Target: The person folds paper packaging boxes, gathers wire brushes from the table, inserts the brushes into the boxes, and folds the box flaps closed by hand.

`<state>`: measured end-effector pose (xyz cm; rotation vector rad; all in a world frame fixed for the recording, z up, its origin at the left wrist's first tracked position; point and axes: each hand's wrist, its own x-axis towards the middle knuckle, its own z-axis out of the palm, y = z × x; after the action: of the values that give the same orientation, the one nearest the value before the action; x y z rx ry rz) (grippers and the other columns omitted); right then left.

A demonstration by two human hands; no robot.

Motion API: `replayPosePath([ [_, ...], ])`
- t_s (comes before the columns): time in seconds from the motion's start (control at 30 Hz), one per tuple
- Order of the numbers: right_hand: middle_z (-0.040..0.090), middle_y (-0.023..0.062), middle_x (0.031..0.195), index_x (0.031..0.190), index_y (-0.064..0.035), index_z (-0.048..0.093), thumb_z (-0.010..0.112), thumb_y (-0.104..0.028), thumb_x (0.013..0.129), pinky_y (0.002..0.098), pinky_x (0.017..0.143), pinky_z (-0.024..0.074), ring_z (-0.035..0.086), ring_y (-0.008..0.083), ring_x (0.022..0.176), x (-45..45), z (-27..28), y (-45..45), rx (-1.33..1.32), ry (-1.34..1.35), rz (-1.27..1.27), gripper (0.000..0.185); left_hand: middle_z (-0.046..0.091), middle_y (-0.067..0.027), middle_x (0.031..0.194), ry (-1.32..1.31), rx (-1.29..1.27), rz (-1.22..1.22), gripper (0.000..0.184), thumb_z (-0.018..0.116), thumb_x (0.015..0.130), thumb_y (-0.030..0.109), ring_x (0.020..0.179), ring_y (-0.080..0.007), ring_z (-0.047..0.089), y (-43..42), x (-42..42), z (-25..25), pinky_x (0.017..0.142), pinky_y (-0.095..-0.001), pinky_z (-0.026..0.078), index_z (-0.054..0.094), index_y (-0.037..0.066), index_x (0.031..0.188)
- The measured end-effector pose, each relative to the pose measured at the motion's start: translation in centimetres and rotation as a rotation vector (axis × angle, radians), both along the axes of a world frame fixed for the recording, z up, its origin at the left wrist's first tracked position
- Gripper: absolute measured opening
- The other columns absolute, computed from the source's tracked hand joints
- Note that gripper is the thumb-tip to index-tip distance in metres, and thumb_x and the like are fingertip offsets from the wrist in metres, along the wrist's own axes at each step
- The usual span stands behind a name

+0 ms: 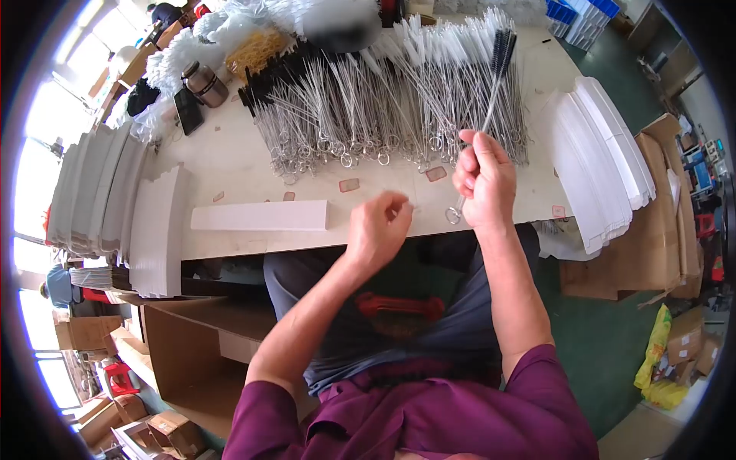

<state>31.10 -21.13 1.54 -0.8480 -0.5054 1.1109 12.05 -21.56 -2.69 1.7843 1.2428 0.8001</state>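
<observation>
My right hand is closed round the wire stem of a black-bristled brush. The bristles point up and away, and the ring end shows below the fist. My left hand hovers near the table's front edge with its fingers curled together; whatever is between them is too small to tell. To its left a long white box lies flat on the table. Beyond both hands spreads a wide pile of wire brushes, with rings toward me and black or white bristles at the far side.
Stacks of folded white boxes stand at the left and right of the table. A metal flask and a dark phone are at the back left, near plastic bags. An open cardboard box sits below.
</observation>
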Motion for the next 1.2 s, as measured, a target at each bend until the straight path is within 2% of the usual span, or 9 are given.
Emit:
replayPosePath([
  [0.13, 0.05, -0.0038, 0.067, 0.107, -0.0024, 0.068, 0.057, -0.026, 0.109, 0.0231, 0.042, 0.0294, 0.038, 0.0044, 0.048, 1.5, -1.9, -1.9, -0.037, -0.124, 0.004, 0.026, 0.074, -0.02, 0.083, 0.368, 0.309, 0.063, 0.024, 0.073, 0.089, 0.021, 0.078, -0.034, 0.073, 4.2, 3.4, 0.5, 0.073, -0.0441, 0.057, 0.075, 0.0, 0.101],
  [0.23, 0.05, -0.0033, 0.065, 0.106, -0.002, 0.068, 0.057, -0.027, 0.109, 0.0227, 0.042, 0.0291, 0.039, 0.0041, 0.047, 1.9, -2.9, -2.5, -0.079, -0.143, 0.038, 0.027, 0.074, -0.0197, 0.084, 0.438, 0.281, 0.018, 0.025, 0.071, 0.09, 0.025, 0.082, -0.0398, 0.072, 6.7, 5.0, -0.4, 0.076, -0.0467, 0.057, 0.074, 0.001, 0.094],
  [0.37, 0.05, -0.0025, 0.068, 0.106, -0.0014, 0.066, 0.054, -0.027, 0.11, 0.0226, 0.042, 0.0283, 0.038, 0.0048, 0.048, 2.7, -3.3, -2.4, -0.096, -0.177, 0.093, 0.029, 0.073, -0.0177, 0.08, 0.391, 0.277, 0.002, 0.021, 0.072, 0.089, 0.02, 0.083, -0.0349, 0.074, 6.3, 4.5, -0.2, 0.073, -0.044, 0.058, 0.071, 0.0, 0.089],
  [0.47, 0.061, 0.0022, 0.075, 0.105, -0.0006, 0.066, 0.054, -0.027, 0.11, 0.0246, 0.047, 0.0424, 0.053, 0.0096, 0.054, 3.0, -2.5, -1.0, -0.031, -0.289, 0.162, 0.029, 0.073, -0.0165, 0.088, 0.114, 0.256, -0.013, 0.015, 0.073, 0.088, 0.011, 0.083, -0.0288, 0.076, 6.0, 3.3, 0.8, 0.07, -0.0385, 0.06, 0.068, -0.002, 0.084],
  [0.57, 0.071, 0.0178, 0.099, 0.099, 0.0025, 0.064, 0.052, -0.024, 0.108, 0.039, 0.074, 0.0634, 0.074, 0.0273, 0.085, 2.5, -0.2, 2.2, -0.114, -0.137, 0.277, 0.03, 0.071, -0.0167, 0.109, -0.103, 0.43, -0.004, 0.008, 0.072, 0.087, 0.0, 0.083, -0.0235, 0.076, 5.6, 2.5, 3.6, 0.072, -0.0315, 0.061, 0.065, -0.003, 0.085],
  [0.73, 0.072, 0.0175, 0.102, 0.098, 0.0015, 0.063, 0.052, -0.024, 0.109, 0.0374, 0.073, 0.0635, 0.075, 0.0266, 0.083, 1.2, 1.8, 7.2, -0.132, -0.072, 0.39, 0.03, 0.071, -0.0175, 0.107, -0.058, 0.548, -0.045, 0.012, 0.072, 0.086, -0.001, 0.084, -0.0231, 0.075, 5.8, 2.1, 6.8, 0.073, -0.0315, 0.06, 0.061, -0.003, 0.082],
  [0.93, 0.071, 0.0127, 0.085, 0.092, 0.0071, 0.068, 0.055, -0.024, 0.105, 0.031, 0.054, 0.0596, 0.072, 0.0178, 0.066, 3.6, -1.1, 6.5, -0.18, -0.7, 0.041, 0.036, 0.071, -0.02, 0.109, 0.007, 0.619, -0.109, 0.012, 0.074, 0.082, -0.001, 0.091, -0.0295, 0.075, 4.2, 0.6, 7.0, 0.08, -0.0358, 0.058, 0.062, -0.001, 0.081],
  [0.97, 0.072, 0.0139, 0.096, 0.101, 0.0046, 0.068, 0.054, -0.027, 0.108, 0.0282, 0.057, 0.0591, 0.071, 0.0154, 0.069, 4.1, 0.1, 5.8, -0.247, -0.802, 0.057, 0.035, 0.071, -0.0202, 0.11, 0.01, 0.579, -0.154, 0.012, 0.073, 0.082, -0.001, 0.092, -0.0312, 0.075, 3.6, 0.5, 6.8, 0.081, -0.0371, 0.059, 0.062, -0.001, 0.081],
  [1.2, 0.073, 0.0133, 0.099, 0.093, 0.001, 0.066, 0.055, -0.028, 0.109, 0.0278, 0.064, 0.0597, 0.071, 0.0142, 0.076, 3.8, 1.8, 5.6, 0.018, -0.592, 0.203, 0.035, 0.068, -0.0214, 0.116, 0.09, 0.536, -0.522, 0.011, 0.071, 0.081, 0.0, 0.086, -0.0389, 0.072, -2.5, 1.8, 6.7, 0.072, -0.0411, 0.06, 0.06, 0.001, 0.083],
])
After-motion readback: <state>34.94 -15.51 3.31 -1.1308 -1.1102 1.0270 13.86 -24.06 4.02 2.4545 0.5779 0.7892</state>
